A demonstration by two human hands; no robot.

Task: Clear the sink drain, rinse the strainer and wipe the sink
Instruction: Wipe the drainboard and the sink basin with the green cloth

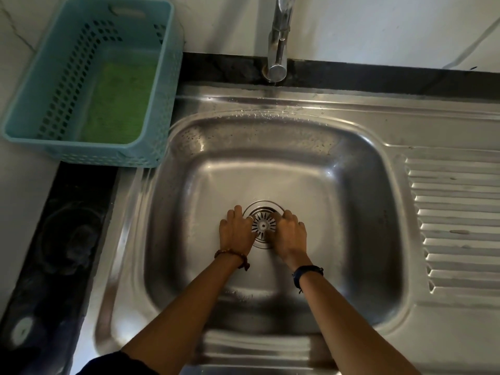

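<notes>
A round metal strainer (pixel 263 224) with radial slots sits in the drain at the bottom of the stainless steel sink (pixel 351 198). My left hand (pixel 236 231) rests on the strainer's left edge, fingers curled onto its rim. From the other side, my right hand (pixel 289 235) touches the right edge, fingertips at the slotted part. Both hands hide the lower sides of the drain ring. Whether either hand truly grips the strainer is unclear. The sink bowl looks wet, with droplets along its far rim.
A chrome tap (pixel 278 50) stands behind the sink, spout over the far rim. A teal perforated basket (pixel 40 77) holding a green scrub pad (pixel 119 101) sits on the counter at the back left. The ribbed drainboard (pixel 457 226) lies to the right. Black counter (pixel 54 266) runs along the left.
</notes>
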